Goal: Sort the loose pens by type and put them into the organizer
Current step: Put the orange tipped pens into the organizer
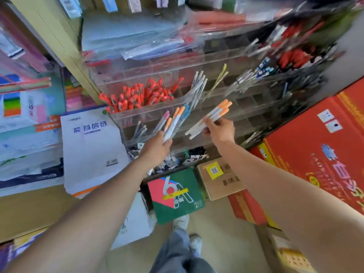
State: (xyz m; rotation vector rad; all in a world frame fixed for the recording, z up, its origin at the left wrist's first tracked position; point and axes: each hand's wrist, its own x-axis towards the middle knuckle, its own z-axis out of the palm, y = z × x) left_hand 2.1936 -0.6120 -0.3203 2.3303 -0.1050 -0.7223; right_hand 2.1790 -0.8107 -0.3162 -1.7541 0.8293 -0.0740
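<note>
Nearest us, a green box (175, 196) and a brown carton (218, 179) sit on the floor below our forearms. Our left hand (157, 147) grips a fan of mixed-cap pens (175, 121), white barrels with orange and blue caps. Our right hand (221, 131) pinches the orange-capped pens (211, 117), which slant up to the right. We hold both bundles just in front of the clear tiered organizer (118, 117). Farther back, its compartments hold red pens (137, 97) and, beside them, white pens (198, 85).

Stationery shop: stocked pen organizer (177, 115).
</note>
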